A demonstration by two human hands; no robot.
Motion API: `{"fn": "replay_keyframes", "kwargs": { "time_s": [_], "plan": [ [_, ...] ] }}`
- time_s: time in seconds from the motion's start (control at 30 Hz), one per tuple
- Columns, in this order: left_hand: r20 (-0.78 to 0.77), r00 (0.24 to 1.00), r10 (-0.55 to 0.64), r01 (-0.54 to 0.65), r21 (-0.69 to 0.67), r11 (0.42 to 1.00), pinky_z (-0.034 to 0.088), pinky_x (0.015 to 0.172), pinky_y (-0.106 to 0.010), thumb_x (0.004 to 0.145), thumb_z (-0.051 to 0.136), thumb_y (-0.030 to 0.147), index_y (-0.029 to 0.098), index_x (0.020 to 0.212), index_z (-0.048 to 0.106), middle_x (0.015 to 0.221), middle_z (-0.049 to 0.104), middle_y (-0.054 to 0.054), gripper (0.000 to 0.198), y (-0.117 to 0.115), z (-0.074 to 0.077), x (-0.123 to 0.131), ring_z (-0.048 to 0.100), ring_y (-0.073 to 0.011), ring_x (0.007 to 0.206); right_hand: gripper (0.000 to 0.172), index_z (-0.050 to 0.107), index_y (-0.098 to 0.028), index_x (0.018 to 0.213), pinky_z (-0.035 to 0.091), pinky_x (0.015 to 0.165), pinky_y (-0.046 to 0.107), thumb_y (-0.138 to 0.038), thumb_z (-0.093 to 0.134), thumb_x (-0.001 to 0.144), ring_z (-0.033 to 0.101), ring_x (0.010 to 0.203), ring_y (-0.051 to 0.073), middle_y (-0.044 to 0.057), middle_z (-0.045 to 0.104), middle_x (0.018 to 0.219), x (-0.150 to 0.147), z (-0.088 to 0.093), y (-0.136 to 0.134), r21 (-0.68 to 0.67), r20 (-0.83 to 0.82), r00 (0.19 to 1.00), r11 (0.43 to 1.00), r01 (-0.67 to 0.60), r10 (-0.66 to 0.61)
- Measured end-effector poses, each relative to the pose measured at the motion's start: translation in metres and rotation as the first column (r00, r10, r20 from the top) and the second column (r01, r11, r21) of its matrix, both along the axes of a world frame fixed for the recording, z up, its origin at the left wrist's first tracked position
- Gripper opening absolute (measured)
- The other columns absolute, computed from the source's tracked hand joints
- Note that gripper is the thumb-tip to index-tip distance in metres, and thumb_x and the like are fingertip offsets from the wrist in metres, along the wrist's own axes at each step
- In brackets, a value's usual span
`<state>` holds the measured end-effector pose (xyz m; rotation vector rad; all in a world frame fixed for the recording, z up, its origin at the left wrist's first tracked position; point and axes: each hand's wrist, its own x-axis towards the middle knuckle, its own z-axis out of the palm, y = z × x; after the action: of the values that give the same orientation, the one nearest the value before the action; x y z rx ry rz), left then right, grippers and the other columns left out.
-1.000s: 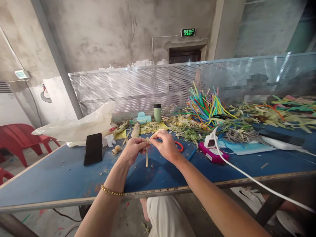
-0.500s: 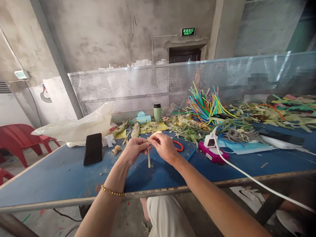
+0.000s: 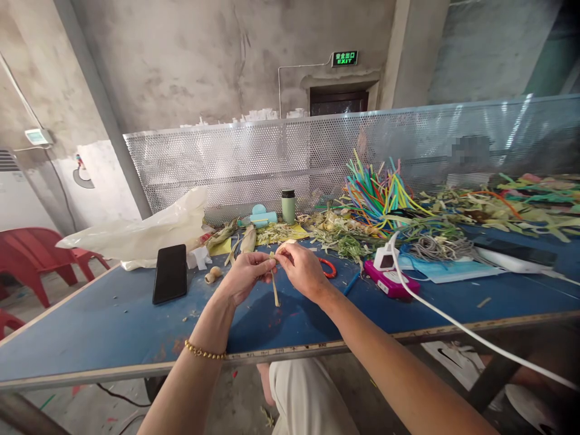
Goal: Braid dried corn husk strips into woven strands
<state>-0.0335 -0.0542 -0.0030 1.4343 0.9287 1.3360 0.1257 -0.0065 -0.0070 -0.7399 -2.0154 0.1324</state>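
Observation:
Above the blue table, my left hand [image 3: 248, 275] is closed in a pinch on a pale, dry husk strip [image 3: 275, 291], whose narrow end hangs below the fingers. My right hand [image 3: 301, 269] meets it from the right, thumb and fingers pinched on the upper part of the same strip. A pale piece shows just above the right fingers, and the fingertips hide where the parts join. Small round tan pieces [image 3: 212, 275] lie left of my left hand. Close behind my right hand is a red-orange ring-shaped handle [image 3: 328, 267].
A black phone [image 3: 170, 273] and a plastic bag [image 3: 136, 226] lie left. Behind are a green bottle [image 3: 288, 206], husk scraps [image 3: 338, 232] and a bundle of colourful pipe cleaners [image 3: 380, 193]. Right of my arm, a purple box [image 3: 390, 281] carries a charger with a white cable [image 3: 446, 320].
The hanging end of the strip has swung slightly right. Both hands stay nearly in place, still pinched together, with a small shift at the fingertips.

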Motion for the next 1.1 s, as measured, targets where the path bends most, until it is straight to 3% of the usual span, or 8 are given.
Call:
{"fn": "replay_keyframes", "kwargs": {
  "time_s": [0.5,0.9,1.1],
  "plan": [
    [-0.047,0.998,0.03,-0.029,0.031,0.999,0.033,0.053,-0.026,0.075,0.073,0.038,0.01,0.067,0.069,0.059,0.061,-0.006,0.03,0.004,-0.0029,-0.0017,0.05,-0.01,0.051,0.01,0.059,-0.019,0.079,0.043,0.072,0.026,-0.018,0.061,0.09,0.062,0.077,0.017,0.004,0.067,0.082,0.0001,0.0042,-0.0027,-0.017,-0.027,0.997,0.998,-0.067,0.066],
    [-0.116,0.992,0.053,-0.045,0.074,0.996,0.027,0.052,-0.025,0.076,0.073,0.039,0.012,0.061,0.065,0.054,0.055,-0.001,0.031,-0.0011,0.0018,0.0026,0.042,-0.0082,0.051,0.012,0.061,-0.02,0.074,0.042,0.065,0.026,-0.023,0.064,0.086,0.063,0.066,0.016,0.003,0.07,0.072,-0.0005,0.0028,0.002,-0.11,-0.102,0.995,0.994,-0.024,0.012],
    [-0.115,0.99,0.084,-0.07,0.122,0.99,0.027,0.051,-0.025,0.073,0.077,0.04,0.012,0.061,0.064,0.054,0.053,0.0,0.033,0.0029,-0.0013,0.0024,0.04,-0.0073,0.05,0.014,0.062,-0.019,0.072,0.041,0.06,0.025,-0.026,0.063,0.085,0.06,0.063,0.015,0.002,0.069,0.07,0.0,0.0045,0.0019,-0.168,-0.134,0.99,0.983,-0.076,0.054]
  ]
}}
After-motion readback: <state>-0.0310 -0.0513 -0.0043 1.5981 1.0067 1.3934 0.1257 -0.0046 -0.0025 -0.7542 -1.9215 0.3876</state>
